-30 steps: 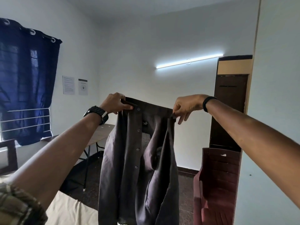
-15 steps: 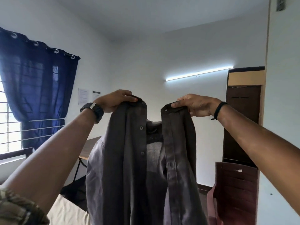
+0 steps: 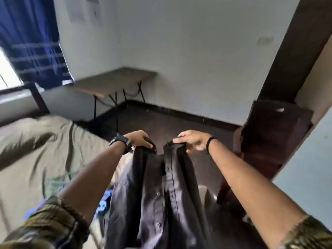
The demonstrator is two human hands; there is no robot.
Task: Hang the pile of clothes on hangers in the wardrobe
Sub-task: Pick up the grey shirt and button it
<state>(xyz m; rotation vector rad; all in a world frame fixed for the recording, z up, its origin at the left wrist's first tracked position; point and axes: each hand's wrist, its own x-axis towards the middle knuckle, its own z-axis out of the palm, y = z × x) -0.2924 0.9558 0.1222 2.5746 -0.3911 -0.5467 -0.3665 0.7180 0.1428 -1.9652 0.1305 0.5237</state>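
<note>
Dark grey button-front cotton shirt (image 3: 158,191) held up at centre frame, opened down the front, two plackets hanging side by side. Left hand (image 3: 138,141) clenched over the top of the left front panel, near the collar, thumb pressed on the cloth. Right hand (image 3: 192,142) pinching the top of the right placket between thumb and fingers. Both grips level with each other, near but apart, a narrow gap of open shirt between them.

Long axis of the shirt running straight down from the two grips toward the lower edge of the frame, the body draping between the forearms, hem out of view. Neck opening lying just between and below the hands, equally near to each: probably the spot a hanger must enter.

No hanger and no wardrobe clearly seen; dark brown wooden panel (image 3: 294,42) at upper right, too cropped to identify. At lower left, a beige-sheeted bed (image 3: 36,150) with blurred blue and green cloth (image 3: 59,184) on it, likely the rest of the pile. Maroon plastic chair (image 3: 269,141) at right, folding table (image 3: 115,79) beyond.
</note>
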